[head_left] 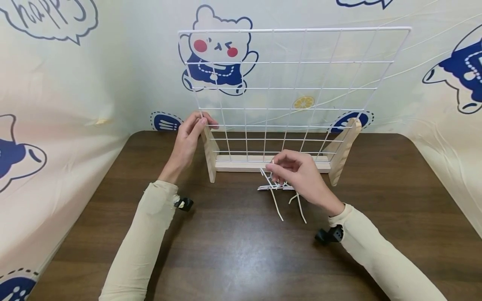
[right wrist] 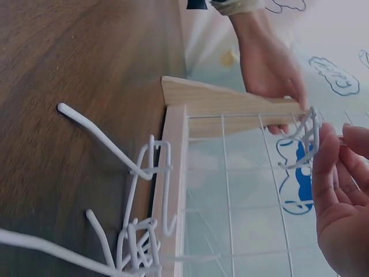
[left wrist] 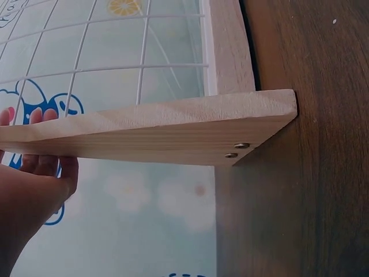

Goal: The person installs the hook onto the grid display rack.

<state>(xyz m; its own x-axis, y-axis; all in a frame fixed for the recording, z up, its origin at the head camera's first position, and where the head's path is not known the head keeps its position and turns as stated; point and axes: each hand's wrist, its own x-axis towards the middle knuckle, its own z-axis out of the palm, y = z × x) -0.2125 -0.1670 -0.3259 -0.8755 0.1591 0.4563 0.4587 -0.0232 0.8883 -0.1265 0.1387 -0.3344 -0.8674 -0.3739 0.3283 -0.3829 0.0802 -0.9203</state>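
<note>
Head view: L hand grips upper end of L wooden upright, fingers & thumb curled round it. R hand nearly closed, pinching white wire hook betw. thumb & fingertips, held up near white wire grid. Other white hooks heaped on brown table, just in front of wooden crossbar; long prongs twd. person.

I am looking remotely across a dark brown, wood-grained table, where light is gleaming at near centre. A pale, creased covering is enclosing the left, far and right sides, showing a blue-clad bear at far centre, a citrus slice to its right and a "happy" bubble at far left.
</note>
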